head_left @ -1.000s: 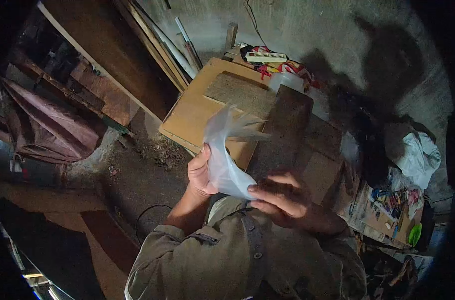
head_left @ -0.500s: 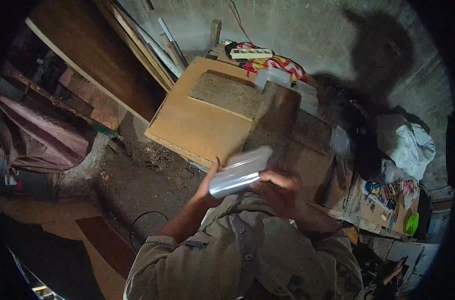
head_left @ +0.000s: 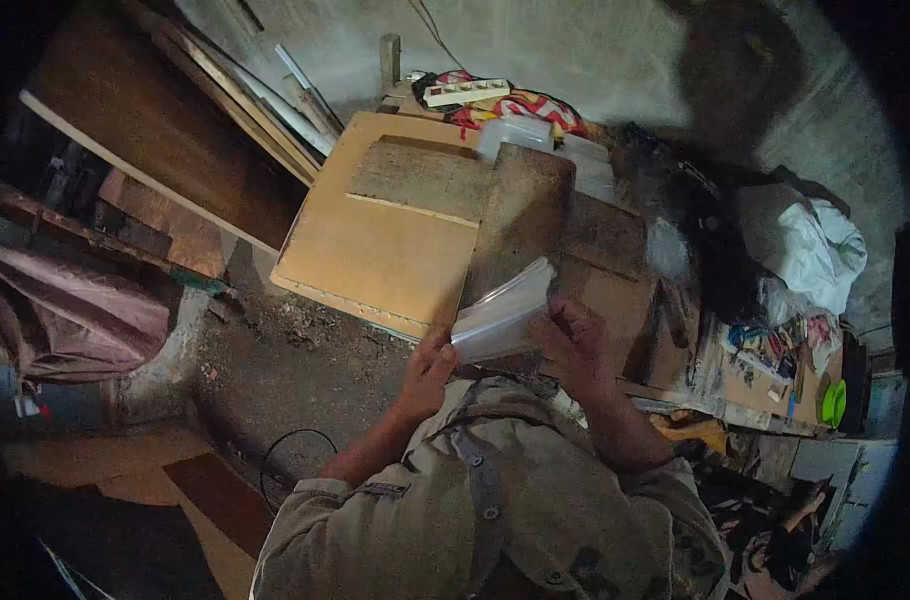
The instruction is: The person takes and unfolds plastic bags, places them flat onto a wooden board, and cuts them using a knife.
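Observation:
A bundle of clear, shiny plastic sheets or bags (head_left: 505, 318) is held in front of my chest, its far edge tilted up to the right. My left hand (head_left: 433, 372) grips its left end, with the thumb on top. At the right end, my right hand (head_left: 575, 345) has its fingers closed on the plastic. Just beyond the bundle, a dark worn board (head_left: 528, 205) lies across the work surface. A second rough board (head_left: 410, 178) rests on a large tan panel (head_left: 375, 255) beside it.
A white power strip (head_left: 465, 92) and clear plastic containers (head_left: 515, 133) sit at the back, near a red patterned cloth (head_left: 545, 108). Small tools (head_left: 760, 350) and a green ring-shaped item (head_left: 833, 403) are at the right. Long planks (head_left: 245, 100) lean at the left.
The bundle has turned, its far right corner now raised and its sheets fanned. My right hand has shifted to the right end, and the view has moved slightly.

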{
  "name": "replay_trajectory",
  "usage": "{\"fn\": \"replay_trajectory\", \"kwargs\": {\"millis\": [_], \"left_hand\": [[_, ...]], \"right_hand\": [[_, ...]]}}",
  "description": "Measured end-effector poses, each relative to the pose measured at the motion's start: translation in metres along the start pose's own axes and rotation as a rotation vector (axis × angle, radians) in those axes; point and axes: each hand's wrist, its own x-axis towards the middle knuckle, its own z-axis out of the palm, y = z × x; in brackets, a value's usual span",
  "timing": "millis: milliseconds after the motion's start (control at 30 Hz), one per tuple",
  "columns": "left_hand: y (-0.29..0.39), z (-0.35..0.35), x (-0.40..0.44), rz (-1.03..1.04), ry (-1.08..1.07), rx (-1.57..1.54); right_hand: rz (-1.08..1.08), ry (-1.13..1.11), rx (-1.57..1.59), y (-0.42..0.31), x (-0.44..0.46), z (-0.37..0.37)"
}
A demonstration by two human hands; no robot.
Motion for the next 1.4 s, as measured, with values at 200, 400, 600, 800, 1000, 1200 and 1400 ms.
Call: {"fn": "replay_trajectory", "kwargs": {"millis": [200,400,600,800,1000,1200,1400], "left_hand": [[-0.026,-0.004,0.006,-0.239,-0.164,-0.335],[0.030,0.020,0.013,-0.176,-0.103,0.002],[0.028,0.016,0.024,-0.022,-0.117,-0.087],[0.059,0.016,0.041,-0.112,0.142,-0.465],[0.081,0.013,0.050,-0.203,0.271,-0.890],[0.056,0.002,0.049,-0.135,0.187,-0.980],[0.062,-0.002,0.044,-0.152,0.190,-0.966]], "right_hand": [[0.072,-0.016,-0.110,0.005,-0.001,-0.002],[0.090,-0.018,-0.176,-0.014,-0.011,0.028],[0.144,-0.113,-0.146,-0.010,-0.003,0.020],[0.263,-0.077,-0.417,-0.011,0.001,0.010],[0.147,0.139,-0.067,0.023,0.001,0.009],[0.240,0.230,0.562,0.035,-0.004,0.028],[0.247,0.121,0.720,0.024,-0.008,0.035]]}}
